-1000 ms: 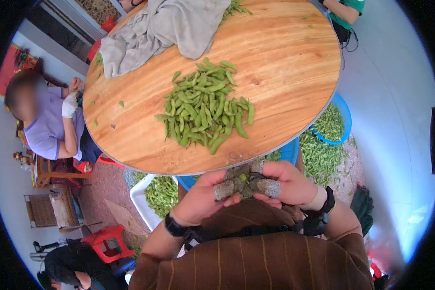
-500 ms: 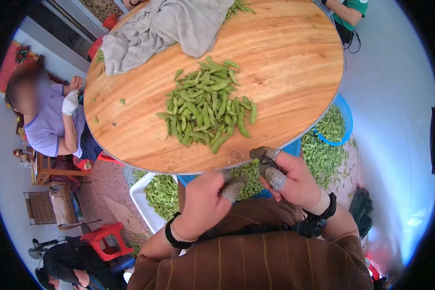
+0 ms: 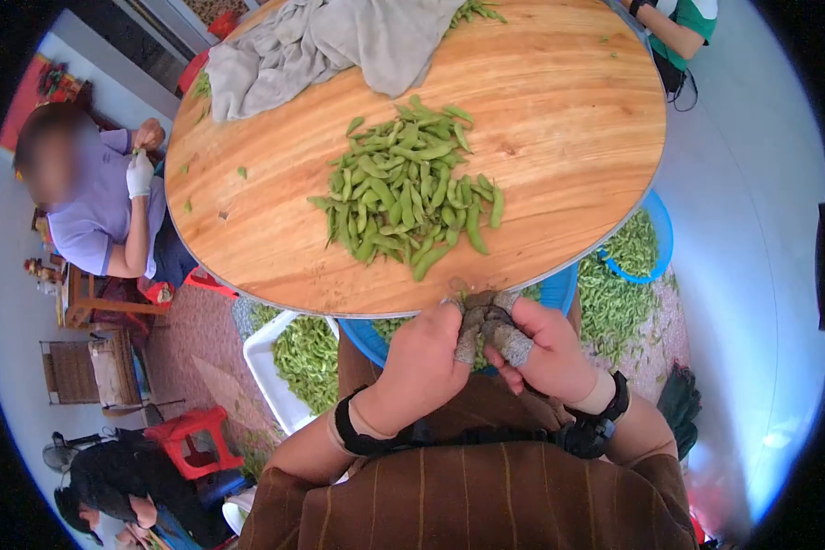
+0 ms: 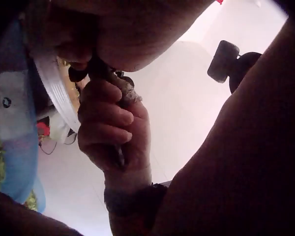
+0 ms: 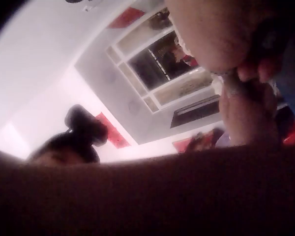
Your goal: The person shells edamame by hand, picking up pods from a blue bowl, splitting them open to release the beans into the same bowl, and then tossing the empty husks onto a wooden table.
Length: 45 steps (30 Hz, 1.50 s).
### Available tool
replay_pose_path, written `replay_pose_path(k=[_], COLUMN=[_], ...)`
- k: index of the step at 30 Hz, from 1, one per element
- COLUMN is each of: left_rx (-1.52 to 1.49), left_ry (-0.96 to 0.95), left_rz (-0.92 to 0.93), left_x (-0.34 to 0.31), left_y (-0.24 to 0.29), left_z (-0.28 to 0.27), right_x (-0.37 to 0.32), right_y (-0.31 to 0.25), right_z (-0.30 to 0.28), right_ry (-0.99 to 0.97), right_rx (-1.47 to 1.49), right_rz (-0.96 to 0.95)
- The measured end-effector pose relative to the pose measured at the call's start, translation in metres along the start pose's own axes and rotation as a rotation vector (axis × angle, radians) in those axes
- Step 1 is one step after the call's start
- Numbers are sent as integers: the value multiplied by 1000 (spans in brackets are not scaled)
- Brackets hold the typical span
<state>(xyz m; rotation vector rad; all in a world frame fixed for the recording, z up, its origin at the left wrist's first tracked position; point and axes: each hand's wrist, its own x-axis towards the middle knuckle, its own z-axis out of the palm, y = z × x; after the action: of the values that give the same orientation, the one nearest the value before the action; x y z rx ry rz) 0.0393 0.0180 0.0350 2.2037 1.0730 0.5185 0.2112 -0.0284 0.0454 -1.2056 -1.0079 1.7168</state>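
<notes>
My left hand (image 3: 426,353) and right hand (image 3: 552,353) meet at the near table edge, over a blue basin (image 3: 362,337) of green beans. Worn grey wraps cover thumbs and fingertips. The left thumb and finger pinch a green pod (image 3: 463,295), of which only a small tip shows. Curled in against the palm, the right fingers hold a thin dark object (image 4: 120,155); its kind I cannot tell. A heap of edamame pods (image 3: 403,188) lies on the round wooden table (image 3: 559,137), just beyond the hands. The right wrist view is mostly dark.
A grey cloth (image 3: 339,46) covers the far left of the table. On the floor stand a white tray (image 3: 258,353) of pods, a blue basket (image 3: 662,238) and a red stool (image 3: 192,435). A person in purple (image 3: 110,197) sits at the left.
The left hand, holding a pod with the right at first, drew apart over the basin, then came back to the right hand at the table edge. The view has shifted slightly.
</notes>
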Motion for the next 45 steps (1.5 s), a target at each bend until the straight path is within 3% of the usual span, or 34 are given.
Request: replay_pose_path(k=[2,7,9,14,16,17,21,23,30,33,35,39,42,44,45], left_rx=[30,-142,-231,-473,-548,-622,-635,-830,-778,-910,-744,-722,-935,-1183,-1183], left_ry=[52,17,12,-55,-97,-140,-198,-228,-252,-177,-145,-176,-210,-373,-376], left_rz=[37,122,129,-27,-133,-239,-247,-494,-546,-492,-240,-269,-326,-515,-516], left_x=[-2,-2,-6,-19,-26,-28,-29,-24,-28,-29,-27,-28,-26,-25,-25], left_y=[-1,-11,-15,-22,-24,-26,-32,-23,-48,-48,-50,-52,-49,-42,-40], left_z=[2,-12,-14,-13,-12,-11,-7,-10,17,23,22,20,20,16,16], right_x=[2,2,3,6,8,8,5,5,4,1,0,-3,-4,-3,-2], right_y=[-3,-11,-11,-9,-6,-8,-9,-6,6,8,7,10,14,17,19], right_z=[0,-3,-2,-2,-7,-7,-4,-2,-2,-4,-6,-12,-14,-15,-14], right_ry=[-6,-59,-53,-61,80,79,56,28,13,26,35,-16,-40,-56,-42], right_rx=[23,489,469,462,516,514,341,303,136,115,107,114,126,125,117], right_rz=[23,205,191,173,111,113,49,24,4,22,31,76,83,75,88])
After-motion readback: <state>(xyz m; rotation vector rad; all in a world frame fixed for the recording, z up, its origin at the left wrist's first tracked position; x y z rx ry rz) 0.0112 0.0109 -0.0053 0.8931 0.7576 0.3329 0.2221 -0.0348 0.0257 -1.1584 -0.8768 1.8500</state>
